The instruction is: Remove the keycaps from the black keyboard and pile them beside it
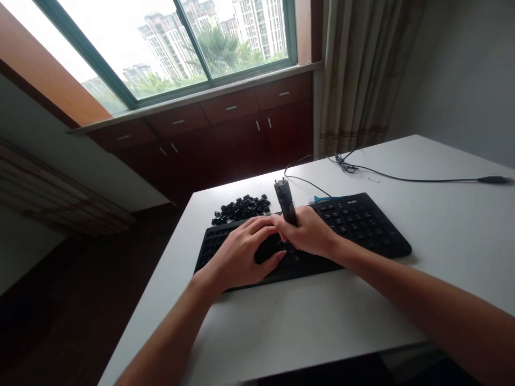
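Observation:
A black keyboard (374, 236) lies on the white table, and both hands are over it. My right hand (311, 230) is wrapped round a black stick-like tool (285, 198), held upright with a pronged end on top. Its lower end is hidden behind my fingers. My left hand (245, 249) is palm down over the left half of the keyboard, its fingers stretched out and the thumb apart. The left fingertips meet the right hand beside the tool. Behind the keyboard's left side lies a heap of loose black keycaps (243, 208). Keys still sit on the keyboard's right part.
A blue brush-like item (322, 199) lies just behind the keyboard. The black cable (418, 179) runs over the table (314, 321) to a plug (494, 180) at the right. Near it is a small bent wire (374, 180). Dark red cabinets (241, 139) stand under the window.

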{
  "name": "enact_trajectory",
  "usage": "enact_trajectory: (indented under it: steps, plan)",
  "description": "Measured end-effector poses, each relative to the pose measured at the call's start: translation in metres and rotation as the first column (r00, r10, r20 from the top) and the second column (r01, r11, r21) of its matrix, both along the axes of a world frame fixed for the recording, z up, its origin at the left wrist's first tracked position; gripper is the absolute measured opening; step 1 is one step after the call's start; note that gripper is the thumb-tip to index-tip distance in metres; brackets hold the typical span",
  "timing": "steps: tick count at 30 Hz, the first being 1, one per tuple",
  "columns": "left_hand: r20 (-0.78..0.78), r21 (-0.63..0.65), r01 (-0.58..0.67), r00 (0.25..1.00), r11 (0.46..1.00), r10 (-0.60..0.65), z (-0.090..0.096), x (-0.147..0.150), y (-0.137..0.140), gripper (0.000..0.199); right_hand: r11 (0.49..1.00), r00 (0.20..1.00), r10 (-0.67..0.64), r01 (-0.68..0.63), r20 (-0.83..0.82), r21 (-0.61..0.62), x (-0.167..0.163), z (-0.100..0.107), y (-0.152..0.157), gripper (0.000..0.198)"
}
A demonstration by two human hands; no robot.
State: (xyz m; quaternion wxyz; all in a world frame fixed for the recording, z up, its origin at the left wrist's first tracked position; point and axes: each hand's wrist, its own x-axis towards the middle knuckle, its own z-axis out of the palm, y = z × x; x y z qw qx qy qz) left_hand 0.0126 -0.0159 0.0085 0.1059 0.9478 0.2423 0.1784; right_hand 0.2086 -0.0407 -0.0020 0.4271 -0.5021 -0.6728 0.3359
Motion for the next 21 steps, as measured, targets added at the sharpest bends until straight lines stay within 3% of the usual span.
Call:
enact_trajectory:
  steps: [8,13,21]
  plan:
    - [-0.014,-0.026,0.103,0.995,0.994,-0.104,0.003,-0.009,0.003,0.028,0.994,0.986,0.103,-0.099,0.131,-0.037,0.009,0.004,0.001,0.042]
    - [-0.001,0.006,0.105,0.995,0.994,-0.105,-0.001,-0.013,0.008,0.026,0.992,0.981,0.078,-0.094,0.18,0.081,0.013,0.004,0.001,0.033]
    - [-0.01,-0.02,0.091,0.996,0.996,-0.091,-0.002,-0.014,0.011,0.025,0.988,0.98,0.065,-0.09,0.189,0.125,0.015,-0.001,0.003,0.041]
